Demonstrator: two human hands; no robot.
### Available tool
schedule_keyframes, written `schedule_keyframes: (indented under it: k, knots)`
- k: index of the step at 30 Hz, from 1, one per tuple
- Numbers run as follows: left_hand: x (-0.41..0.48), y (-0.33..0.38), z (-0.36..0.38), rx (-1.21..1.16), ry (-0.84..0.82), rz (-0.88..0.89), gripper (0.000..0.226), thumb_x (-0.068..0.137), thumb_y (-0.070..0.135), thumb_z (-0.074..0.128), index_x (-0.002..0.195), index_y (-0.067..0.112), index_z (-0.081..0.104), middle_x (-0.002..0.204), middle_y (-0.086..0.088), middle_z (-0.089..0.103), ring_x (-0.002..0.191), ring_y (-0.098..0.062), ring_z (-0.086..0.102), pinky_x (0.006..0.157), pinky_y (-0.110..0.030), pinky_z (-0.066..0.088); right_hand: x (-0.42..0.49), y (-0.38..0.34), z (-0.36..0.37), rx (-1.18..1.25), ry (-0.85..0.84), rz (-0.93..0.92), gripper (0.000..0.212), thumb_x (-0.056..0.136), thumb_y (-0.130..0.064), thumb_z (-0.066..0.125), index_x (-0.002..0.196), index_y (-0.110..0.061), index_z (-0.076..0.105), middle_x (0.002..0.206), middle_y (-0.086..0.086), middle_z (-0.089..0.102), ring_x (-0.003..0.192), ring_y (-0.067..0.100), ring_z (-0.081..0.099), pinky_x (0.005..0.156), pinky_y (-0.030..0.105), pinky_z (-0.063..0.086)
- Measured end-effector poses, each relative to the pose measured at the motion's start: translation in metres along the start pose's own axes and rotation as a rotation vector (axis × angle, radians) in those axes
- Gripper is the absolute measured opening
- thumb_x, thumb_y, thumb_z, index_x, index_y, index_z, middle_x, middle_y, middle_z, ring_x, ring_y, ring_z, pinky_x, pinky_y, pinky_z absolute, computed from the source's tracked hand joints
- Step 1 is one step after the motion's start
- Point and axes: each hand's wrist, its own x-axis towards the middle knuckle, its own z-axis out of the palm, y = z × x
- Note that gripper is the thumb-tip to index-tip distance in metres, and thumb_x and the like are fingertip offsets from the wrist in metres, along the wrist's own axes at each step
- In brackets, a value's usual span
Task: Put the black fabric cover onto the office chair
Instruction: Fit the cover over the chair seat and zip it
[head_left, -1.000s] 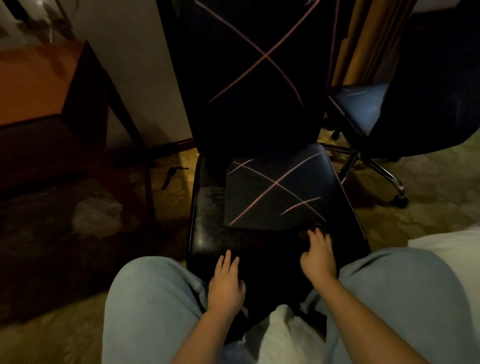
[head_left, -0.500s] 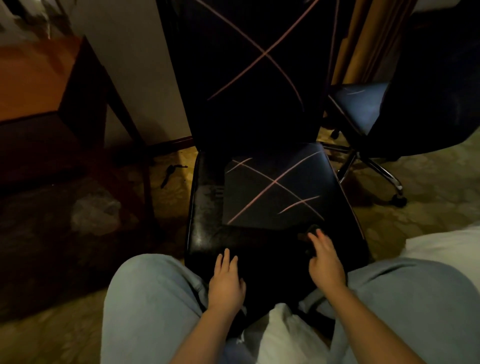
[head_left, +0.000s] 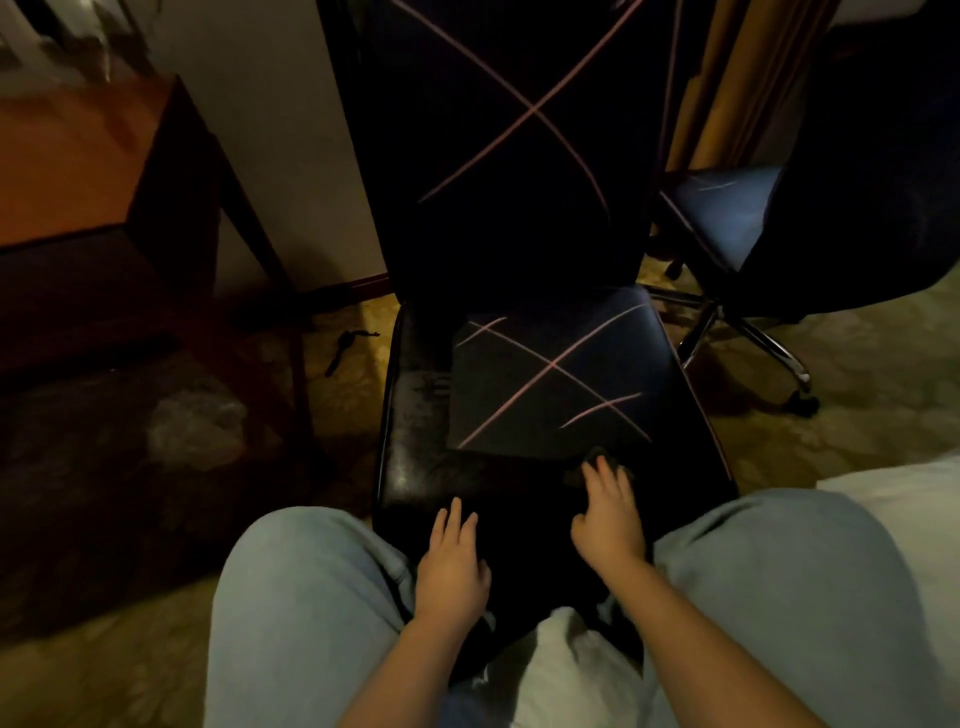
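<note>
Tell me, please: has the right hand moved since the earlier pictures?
Yes. Judged against the pink cross on the black fabric cover, the right hand has slid leftward along the seat front, toward the left hand.

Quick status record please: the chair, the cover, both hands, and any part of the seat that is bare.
office chair: faces the person, seat front between their knees
black fabric cover: pink-lined, on backrest and most of seat
bare part: worn strip along the seat's left side
left hand: flat, fingers straight, resting on seat front
right hand: fingertips at cover's front edge; too dark to tell whether it pinches
second chair: behind, to the right, on a wheeled base
</note>
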Motion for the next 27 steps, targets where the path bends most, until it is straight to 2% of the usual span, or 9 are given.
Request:
schedule_keyframes:
  k: [5,9,13,17,20,24,27]
  knots:
    - [0.000,0.001,0.000,0.000,-0.004,-0.001,0.060,0.098,0.027,0.044,0.152,0.021,0.020,0.163,0.001,-0.003,0.150,-0.018,-0.003,0.115,-0.028,0.025,-0.006,0.008,0.008,-0.013,-0.077,-0.186,0.070,0.087,0.000,0.045,0.151,-0.022,0.027,0.160,-0.007,0.013,0.148,0.018,0.004,0.121,0.032,0.012]
    - [0.000,0.005,0.002,-0.017,0.020,-0.009,0.058,0.098,0.027,0.044,0.152,0.019,0.022,0.163,0.000,-0.002,0.150,-0.018,-0.002,0.115,-0.027,0.022,-0.002,0.030,0.001,0.029,-0.067,-0.223,0.069,0.085,0.007,0.042,0.146,-0.025,0.039,0.157,-0.008,0.024,0.146,0.016,0.016,0.119,0.034,0.020]
    - [0.001,0.004,0.001,-0.023,0.019,-0.013,0.058,0.098,0.026,0.045,0.151,0.020,0.023,0.163,0.001,-0.002,0.150,-0.017,-0.002,0.114,-0.026,0.024,0.001,0.050,-0.008,0.083,0.057,-0.104,0.066,0.080,0.013,0.047,0.140,-0.015,0.048,0.154,0.003,0.033,0.144,0.025,0.025,0.118,0.038,0.024]
    - [0.002,0.004,0.002,-0.034,0.019,-0.014,0.057,0.098,0.026,0.045,0.151,0.019,0.024,0.163,0.000,-0.001,0.150,-0.018,-0.002,0.115,-0.026,0.023,0.001,0.064,-0.015,0.177,0.182,0.118,0.063,0.082,0.014,0.045,0.141,-0.009,0.044,0.155,0.008,0.029,0.144,0.027,0.022,0.118,0.038,0.021]
    - [0.002,0.005,0.002,-0.024,0.023,-0.014,0.057,0.098,0.026,0.045,0.151,0.018,0.024,0.163,-0.001,0.000,0.150,-0.019,-0.001,0.115,-0.026,0.023,0.003,0.058,-0.015,0.219,0.200,0.210,0.063,0.085,0.012,0.045,0.144,-0.010,0.039,0.158,0.007,0.024,0.146,0.026,0.016,0.117,0.038,0.019]
    - [0.001,0.003,0.001,-0.014,0.015,-0.012,0.056,0.099,0.026,0.044,0.151,0.020,0.024,0.163,0.000,0.000,0.150,-0.018,-0.001,0.114,-0.027,0.027,0.004,0.036,-0.010,0.124,0.146,0.236,0.065,0.089,0.002,0.048,0.149,-0.013,0.029,0.160,0.005,0.016,0.147,0.027,0.010,0.118,0.038,0.018]
    - [0.002,0.002,0.000,-0.020,0.015,-0.008,0.055,0.099,0.024,0.044,0.150,0.020,0.026,0.163,0.001,0.002,0.150,-0.018,0.001,0.114,-0.028,0.027,0.004,0.018,-0.003,0.021,0.083,0.091,0.066,0.088,-0.002,0.047,0.150,-0.015,0.028,0.160,0.003,0.016,0.147,0.026,0.009,0.119,0.035,0.013]
